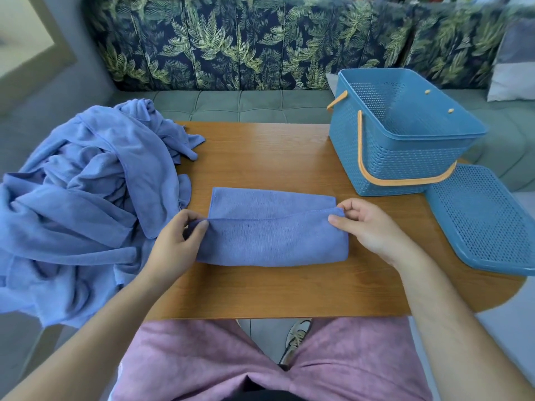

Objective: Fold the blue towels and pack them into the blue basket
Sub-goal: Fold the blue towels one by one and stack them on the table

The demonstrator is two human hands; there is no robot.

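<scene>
A blue towel (269, 235) lies partly folded in the middle of the wooden table (260, 290), its near layer lifted over the far one. My left hand (176, 241) pinches the raised edge at the towel's left end. My right hand (367, 224) pinches the same edge at the right end. A heap of unfolded blue towels (86, 198) covers the table's left side and hangs over its edge. The blue basket (402, 134) with orange handles stands at the back right of the table, and nothing shows inside it.
The basket's blue perforated lid (486, 218) lies flat at the table's right edge, partly overhanging. Behind the table runs a green bench (240, 105) with leaf-patterned cushions (231, 44). My pink-clad legs and one shoe (295, 340) show below the near edge.
</scene>
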